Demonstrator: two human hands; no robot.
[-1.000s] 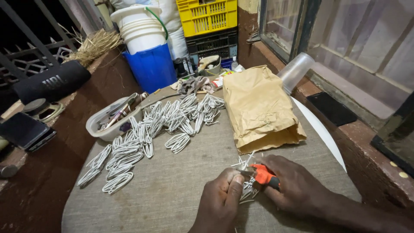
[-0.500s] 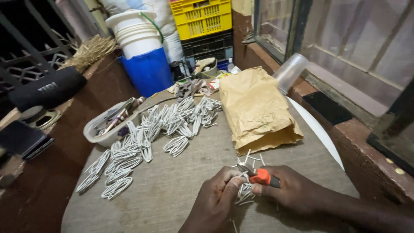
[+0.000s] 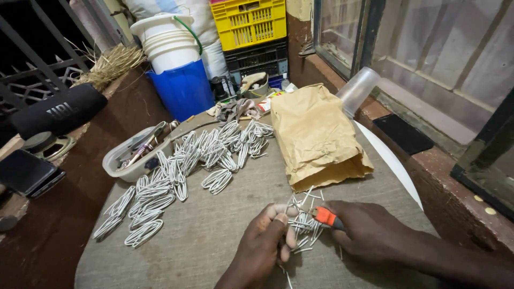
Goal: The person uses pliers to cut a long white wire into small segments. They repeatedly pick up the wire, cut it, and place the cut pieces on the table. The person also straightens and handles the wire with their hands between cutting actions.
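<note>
Left hand (image 3: pixel 262 243) pinched on wire bundle (image 3: pixel 303 225) low on worktop (image 3: pixel 214 241); right hand (image 3: pixel 369 230) closed around orange-handled tool (image 3: pixel 325 217) at the bundle. Risk: loose ends springing out, pricking fingers, or bundle slipping from pinch.

wire bundles (image 3: pixel 176 182) white | tool handle (image 3: pixel 326 217) orange | bag (image 3: pixel 316 139) brown | crate (image 3: pixel 249 21) yellow

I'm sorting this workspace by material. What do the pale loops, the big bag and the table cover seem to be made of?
Pale loops: probably white plastic-coated wire, glossy, holding bent coils.
Big bag: brown paper, matte, sharply creased.
Table cover: coarse grey woven cloth, by its dull weave.
The bundle between left hand and right hand looks alike.
</note>
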